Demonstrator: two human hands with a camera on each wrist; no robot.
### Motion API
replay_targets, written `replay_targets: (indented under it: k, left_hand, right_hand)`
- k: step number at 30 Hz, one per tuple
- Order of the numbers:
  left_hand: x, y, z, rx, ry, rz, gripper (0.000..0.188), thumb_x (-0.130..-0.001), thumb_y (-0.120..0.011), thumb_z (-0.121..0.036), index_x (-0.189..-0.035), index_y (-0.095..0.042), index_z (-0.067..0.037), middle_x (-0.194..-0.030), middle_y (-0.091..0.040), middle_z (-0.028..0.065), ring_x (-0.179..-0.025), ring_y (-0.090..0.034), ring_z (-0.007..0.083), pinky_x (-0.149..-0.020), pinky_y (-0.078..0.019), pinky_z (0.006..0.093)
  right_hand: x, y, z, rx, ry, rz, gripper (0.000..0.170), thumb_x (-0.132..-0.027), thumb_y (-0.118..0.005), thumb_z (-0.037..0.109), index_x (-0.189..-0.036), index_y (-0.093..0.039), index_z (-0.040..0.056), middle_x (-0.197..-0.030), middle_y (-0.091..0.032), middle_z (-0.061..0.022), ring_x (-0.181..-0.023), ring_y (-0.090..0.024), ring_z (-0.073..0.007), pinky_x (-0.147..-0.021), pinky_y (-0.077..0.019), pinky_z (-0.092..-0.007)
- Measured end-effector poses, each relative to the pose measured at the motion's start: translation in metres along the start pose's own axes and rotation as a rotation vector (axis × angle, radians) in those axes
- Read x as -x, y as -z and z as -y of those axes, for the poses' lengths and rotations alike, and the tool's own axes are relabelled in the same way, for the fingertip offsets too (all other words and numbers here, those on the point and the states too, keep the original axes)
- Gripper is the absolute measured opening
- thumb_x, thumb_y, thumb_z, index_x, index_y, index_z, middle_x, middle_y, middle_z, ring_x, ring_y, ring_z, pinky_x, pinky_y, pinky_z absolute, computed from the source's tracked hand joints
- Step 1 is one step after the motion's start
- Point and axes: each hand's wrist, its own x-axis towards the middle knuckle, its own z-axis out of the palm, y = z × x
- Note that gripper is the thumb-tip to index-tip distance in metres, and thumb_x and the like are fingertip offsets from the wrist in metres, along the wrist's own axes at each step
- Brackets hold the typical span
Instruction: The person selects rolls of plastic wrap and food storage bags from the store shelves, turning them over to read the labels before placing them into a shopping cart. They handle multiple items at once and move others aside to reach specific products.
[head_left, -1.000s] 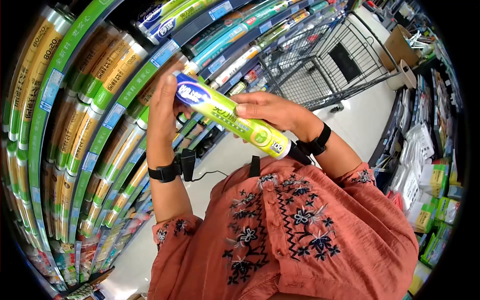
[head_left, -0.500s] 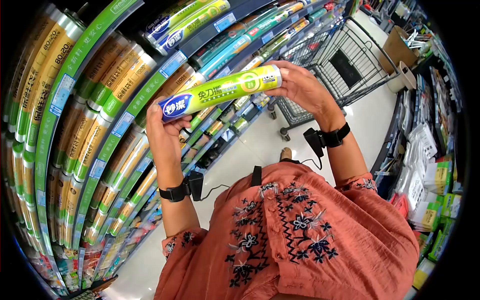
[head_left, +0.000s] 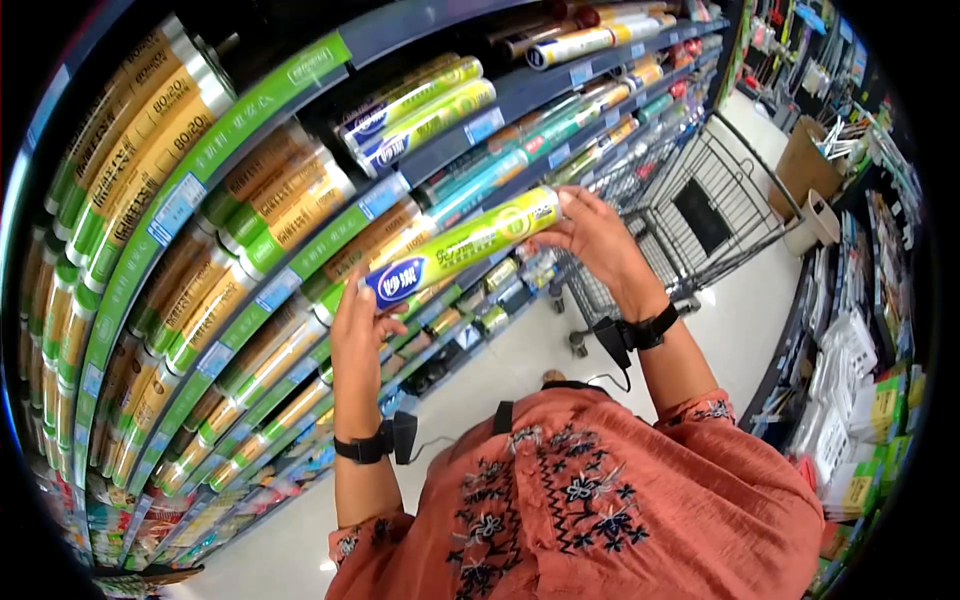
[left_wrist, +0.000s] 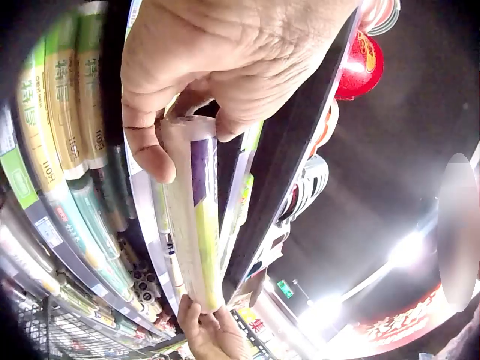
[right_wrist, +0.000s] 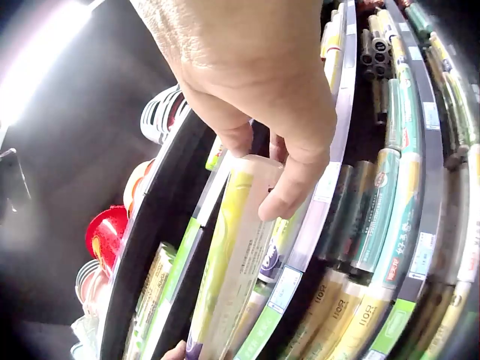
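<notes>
Both hands hold a long green packaged roll [head_left: 460, 245] with a blue label end and a clear outer wrap. The left hand [head_left: 355, 335] pinches its blue end, thumb on top. The right hand [head_left: 605, 250] grips the far, lime-coloured end. In the head view the roll slants up to the right, before the shelf. The left wrist view has the left hand [left_wrist: 232, 67] close, thumb and fingers about the roll's near end, and the right hand [left_wrist: 212, 330] at the other. In the right wrist view, thumb and fingers of the right hand [right_wrist: 255, 82] pinch the roll's end.
Tiered shelves [head_left: 280, 285] on the left carry many brown-and-green rolls [head_left: 290, 205]. Two similar lime-green rolls [head_left: 430, 120] lie on an upper shelf. A wire shopping cart [head_left: 690, 215] stands ahead on the right. Packaged goods [head_left: 850, 400] line the right side of the aisle.
The right hand has shifted from the roll's middle to its end, and the roll has swung from slanting down-right to slanting up-right. Lately, hands and roll sit lower in view, with the shelf more in sight.
</notes>
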Motion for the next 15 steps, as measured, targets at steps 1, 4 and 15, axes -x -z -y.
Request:
replay_targets:
  k: [1,4,15]
  left_hand:
    - [0.001,-0.003,-0.004,-0.044,-0.043,-0.027,0.055,-0.104,-0.050,-0.032,-0.145,-0.041,0.004,-0.113,-0.061,0.0146,-0.086,-0.064,0.0167,-0.063,-0.0520,0.0255]
    - [-0.001,-0.009,-0.019,-0.169,-0.139,-0.108,0.054,-0.103,-0.054,-0.032,-0.142,-0.043,0.003,-0.106,-0.063,0.0123,-0.082,-0.065,0.0151,-0.060,-0.0519,0.0250]
    - [-0.119,-0.035,-0.075,-0.233,-0.353,-0.178,0.052,-0.100,-0.057,-0.029,-0.137,-0.046,0.006,-0.108,-0.064,0.0147,-0.089,-0.067,0.0179,-0.066,-0.0554,0.0260]
  right_hand:
    - [-0.005,0.001,0.001,-0.007,0.000,0.020,0.043,-0.102,-0.055,0.024,-0.130,-0.045,-0.0060,-0.115,-0.062,-0.0176,-0.100,-0.067,-0.0265,-0.085,-0.0589,-0.0350]
    - [-0.021,-0.009,0.016,-0.021,0.086,0.108,0.043,-0.102,-0.055,0.025,-0.130,-0.047,-0.0063,-0.114,-0.062,-0.0171,-0.101,-0.067,-0.0258,-0.087,-0.0584,-0.0347]
    - [-0.164,-0.021,0.077,0.284,0.320,0.148,0.053,-0.094,-0.066,0.032,-0.132,-0.056,-0.0030,-0.115,-0.065,-0.0084,-0.103,-0.064,-0.0163,-0.087,-0.0514,-0.0285]
